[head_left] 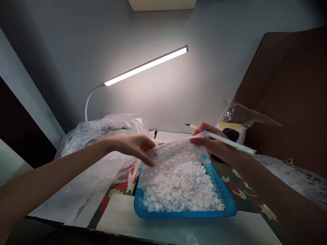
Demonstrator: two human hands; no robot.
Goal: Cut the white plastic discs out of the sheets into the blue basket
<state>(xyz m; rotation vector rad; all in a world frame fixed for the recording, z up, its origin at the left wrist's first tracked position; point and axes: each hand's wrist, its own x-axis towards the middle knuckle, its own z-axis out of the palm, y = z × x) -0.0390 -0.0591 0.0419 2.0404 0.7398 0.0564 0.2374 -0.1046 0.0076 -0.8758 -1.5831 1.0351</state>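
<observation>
Left hand (pixel 135 146): white sheet (pixel 173 158) pinched at left end by thumb and fingers | right hand (pixel 213 139): far right corner clamped, pen-like tool (pixel 230 141) also gripped | sheet held tilted over far part of blue basket (pixel 186 214), where white discs (pixel 181 192) are heaped

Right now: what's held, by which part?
Dotted white sheet: left side by left hand, right end by right hand, which also grips a pen-like tool near its dark tip.
</observation>
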